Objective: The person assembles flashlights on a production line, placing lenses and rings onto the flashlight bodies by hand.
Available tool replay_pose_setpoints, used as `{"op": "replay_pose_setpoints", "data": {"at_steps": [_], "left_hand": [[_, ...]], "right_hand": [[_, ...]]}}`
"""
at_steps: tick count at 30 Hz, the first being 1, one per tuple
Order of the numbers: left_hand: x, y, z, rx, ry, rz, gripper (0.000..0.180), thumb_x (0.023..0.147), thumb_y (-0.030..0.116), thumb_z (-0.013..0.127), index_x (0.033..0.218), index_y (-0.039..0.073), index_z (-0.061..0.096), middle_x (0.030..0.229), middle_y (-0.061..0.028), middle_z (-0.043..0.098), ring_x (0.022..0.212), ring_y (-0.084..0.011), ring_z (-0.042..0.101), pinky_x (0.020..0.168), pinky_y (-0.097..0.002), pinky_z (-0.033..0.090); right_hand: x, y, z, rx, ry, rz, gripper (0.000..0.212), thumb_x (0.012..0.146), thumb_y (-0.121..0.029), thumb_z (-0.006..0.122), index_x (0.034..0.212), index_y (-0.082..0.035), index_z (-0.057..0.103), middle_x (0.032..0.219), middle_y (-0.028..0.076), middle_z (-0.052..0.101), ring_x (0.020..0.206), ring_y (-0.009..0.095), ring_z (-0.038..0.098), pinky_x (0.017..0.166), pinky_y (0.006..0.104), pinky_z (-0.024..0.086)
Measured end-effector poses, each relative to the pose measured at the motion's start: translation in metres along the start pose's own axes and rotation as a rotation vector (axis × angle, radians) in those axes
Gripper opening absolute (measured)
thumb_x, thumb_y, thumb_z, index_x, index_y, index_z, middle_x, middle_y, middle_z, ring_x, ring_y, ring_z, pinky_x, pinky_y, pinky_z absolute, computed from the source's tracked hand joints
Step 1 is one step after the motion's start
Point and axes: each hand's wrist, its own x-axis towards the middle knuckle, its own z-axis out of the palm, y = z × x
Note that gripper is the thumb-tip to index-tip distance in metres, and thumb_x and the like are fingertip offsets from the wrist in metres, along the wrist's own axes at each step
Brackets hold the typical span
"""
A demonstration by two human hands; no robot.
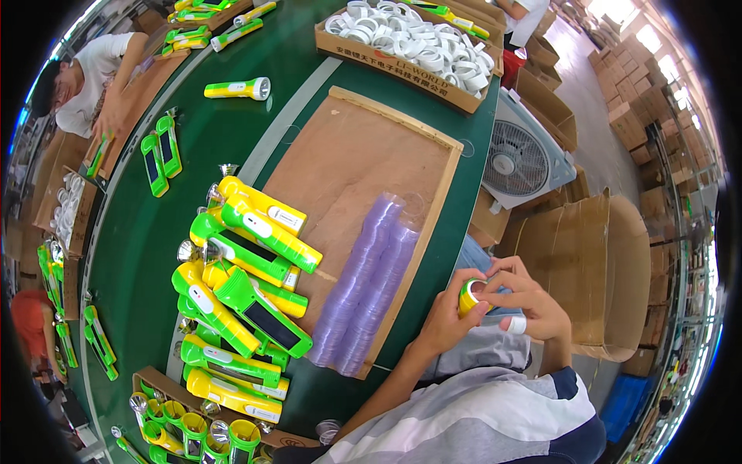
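Note:
Close to my body, past the right edge of the table, my left hand is closed round a yellow-and-green flashlight. Its round end faces up, and most of its body is hidden by my fingers. My right hand has its fingers bent over that round end and touching it; a white band wraps one finger. Whether a small part sits between the right fingertips is hidden. On the wood-framed board beside me lie two long stacks of clear, purplish discs. Several flashlights are piled left of them.
A cardboard box of white rings stands at the table's far end. More flashlights lie across the green table; a carton of them stands at the near left. Right of the table are a fan and an open carton. Co-workers sit opposite.

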Motion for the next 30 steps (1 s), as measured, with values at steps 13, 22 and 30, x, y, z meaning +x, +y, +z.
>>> {"op": "replay_pose_setpoints", "data": {"at_steps": [13, 22, 30], "left_hand": [[-0.005, -0.018, 0.007, 0.160, -0.013, 0.023, 0.044, 0.090, 0.017, 0.065, 0.128, 0.008, 0.043, 0.103, -0.0131, 0.062, 0.082, -0.0151, 0.065, 0.069, -0.0299, 0.051], [-0.005, -0.018, 0.007, 0.080, 0.024, -0.047, 0.051, 0.094, 0.026, 0.062, 0.134, 0.006, 0.036, 0.100, -0.0091, 0.057, 0.080, -0.0140, 0.061, 0.070, -0.0266, 0.051], [-0.001, -0.025, 0.014, 0.090, 0.117, -0.052, 0.064, 0.092, 0.051, 0.059, 0.131, 0.006, 0.034, 0.099, -0.0093, 0.056, 0.081, -0.0165, 0.061, 0.069, -0.0298, 0.048]], "right_hand": [[0.003, 0.026, -0.034, 0.158, -0.315, -0.056, 0.049, 0.076, -0.017, 0.075, 0.123, -0.006, 0.067, 0.114, 0.008, 0.059, 0.114, 0.035, 0.040, 0.109, 0.0499, 0.024], [0.019, 0.071, -0.041, 0.080, -0.414, -0.266, 0.047, 0.079, -0.020, 0.074, 0.123, -0.005, 0.066, 0.115, 0.009, 0.058, 0.118, 0.036, 0.041, 0.111, 0.0578, 0.024], [0.019, 0.096, -0.032, 0.167, -0.292, -0.474, 0.053, 0.078, -0.019, 0.075, 0.129, -0.009, 0.063, 0.115, 0.006, 0.057, 0.112, 0.034, 0.042, 0.107, 0.0543, 0.028]]}}
